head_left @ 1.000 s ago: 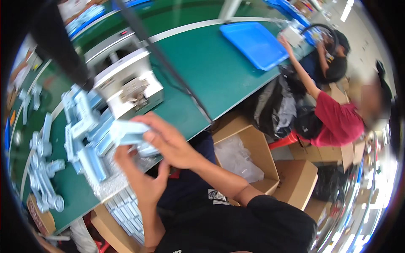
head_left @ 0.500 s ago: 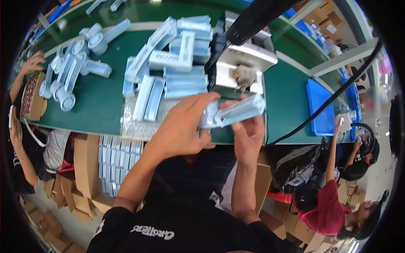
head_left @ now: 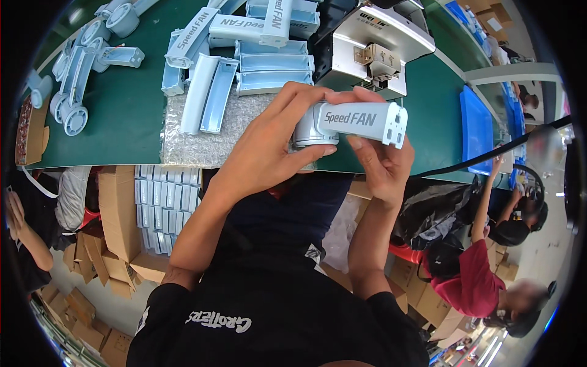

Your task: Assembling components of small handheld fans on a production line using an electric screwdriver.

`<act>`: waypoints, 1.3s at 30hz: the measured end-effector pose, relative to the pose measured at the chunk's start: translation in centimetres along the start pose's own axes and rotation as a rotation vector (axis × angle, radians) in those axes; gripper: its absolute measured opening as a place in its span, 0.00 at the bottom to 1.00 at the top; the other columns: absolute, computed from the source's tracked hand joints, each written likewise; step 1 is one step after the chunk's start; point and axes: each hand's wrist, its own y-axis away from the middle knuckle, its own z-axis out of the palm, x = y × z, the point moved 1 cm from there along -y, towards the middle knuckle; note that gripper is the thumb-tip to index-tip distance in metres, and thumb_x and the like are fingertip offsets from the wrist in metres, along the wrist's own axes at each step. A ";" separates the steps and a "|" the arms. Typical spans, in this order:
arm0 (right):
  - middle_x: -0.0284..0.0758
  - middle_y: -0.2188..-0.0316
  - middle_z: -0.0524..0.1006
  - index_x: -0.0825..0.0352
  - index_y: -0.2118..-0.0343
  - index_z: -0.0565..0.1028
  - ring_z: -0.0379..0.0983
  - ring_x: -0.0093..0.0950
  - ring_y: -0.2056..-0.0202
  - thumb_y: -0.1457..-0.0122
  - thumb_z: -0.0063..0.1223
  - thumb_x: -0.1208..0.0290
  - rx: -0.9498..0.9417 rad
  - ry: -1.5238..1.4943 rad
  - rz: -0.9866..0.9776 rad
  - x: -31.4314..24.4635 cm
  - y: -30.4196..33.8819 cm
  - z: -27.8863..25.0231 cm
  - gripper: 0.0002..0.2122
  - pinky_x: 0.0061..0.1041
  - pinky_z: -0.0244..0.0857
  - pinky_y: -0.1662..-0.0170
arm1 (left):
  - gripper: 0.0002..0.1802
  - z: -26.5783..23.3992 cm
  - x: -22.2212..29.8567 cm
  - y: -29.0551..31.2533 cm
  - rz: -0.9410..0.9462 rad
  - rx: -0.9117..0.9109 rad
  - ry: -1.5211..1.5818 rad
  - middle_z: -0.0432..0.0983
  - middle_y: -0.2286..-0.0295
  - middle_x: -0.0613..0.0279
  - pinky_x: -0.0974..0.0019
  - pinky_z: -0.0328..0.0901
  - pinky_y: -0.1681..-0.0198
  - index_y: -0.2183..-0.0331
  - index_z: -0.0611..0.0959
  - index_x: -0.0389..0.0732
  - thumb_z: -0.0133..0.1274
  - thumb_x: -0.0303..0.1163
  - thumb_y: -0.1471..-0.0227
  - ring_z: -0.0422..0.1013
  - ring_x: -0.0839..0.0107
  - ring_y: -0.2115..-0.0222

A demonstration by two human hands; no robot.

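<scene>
Over the table's front edge I hold a light-blue plastic fan casing [head_left: 358, 120], with a flat printed handle to the right and a round cup-like head to the left. My left hand [head_left: 260, 144] is closed round the head, thumb below it. My right hand [head_left: 388, 162] grips the handle from beneath and behind, so some fingers are hidden. The handle's squared end, with small square openings, points right. Just behind stands a metal press-like machine [head_left: 348, 70]. Left of it, loose light-blue handle shells [head_left: 275, 64] lie in a pile, partly on bubble wrap [head_left: 244, 119].
Joined fan casings [head_left: 76, 85] cluster at the left on the green table [head_left: 134, 134]. A blue tray [head_left: 480, 125] and black cable [head_left: 489, 160] are at the right. Below, a cardboard box [head_left: 119, 208] stands beside stacked blue parts [head_left: 162, 205]. Co-workers are at both sides.
The fan casing has turned so its printed face shows, and the handle now fits against the round head. My view has shifted, and the table appears higher.
</scene>
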 end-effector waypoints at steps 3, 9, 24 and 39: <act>0.48 0.46 0.78 0.76 0.38 0.68 0.75 0.33 0.46 0.39 0.52 0.84 -0.002 0.026 -0.007 0.4 -0.2 0.0 0.24 0.33 0.69 0.43 | 0.36 0.0 0.2 0.2 -0.025 0.010 -0.026 0.69 0.48 0.54 0.55 0.70 0.53 0.42 0.72 0.40 0.67 0.36 0.49 0.74 0.48 0.53; 0.48 0.47 0.79 0.76 0.39 0.69 0.77 0.34 0.47 0.39 0.54 0.82 -0.026 0.014 -0.079 0.7 -0.5 -0.4 0.24 0.33 0.69 0.43 | 0.36 0.0 0.1 0.2 -0.004 0.013 -0.002 0.70 0.49 0.55 0.55 0.70 0.52 0.41 0.72 0.41 0.67 0.35 0.49 0.74 0.48 0.53; 0.53 0.49 0.77 0.76 0.42 0.70 0.74 0.42 0.44 0.39 0.59 0.80 0.005 -0.100 -0.158 1.7 -0.4 0.2 0.22 0.39 0.68 0.41 | 0.37 0.3 0.2 -0.3 0.109 0.100 0.010 0.73 0.49 0.54 0.58 0.69 0.48 0.44 0.76 0.38 0.71 0.28 0.56 0.74 0.52 0.50; 0.47 0.36 0.67 0.65 0.30 0.58 0.64 0.44 0.36 0.40 0.64 0.47 0.472 0.222 -0.573 -7.5 -11.6 -3.1 0.42 0.37 0.53 0.30 | 0.32 0.2 1.2 -0.2 0.023 0.161 -0.048 0.79 0.54 0.54 0.60 0.71 0.50 0.50 0.82 0.37 0.74 0.29 0.59 0.77 0.55 0.54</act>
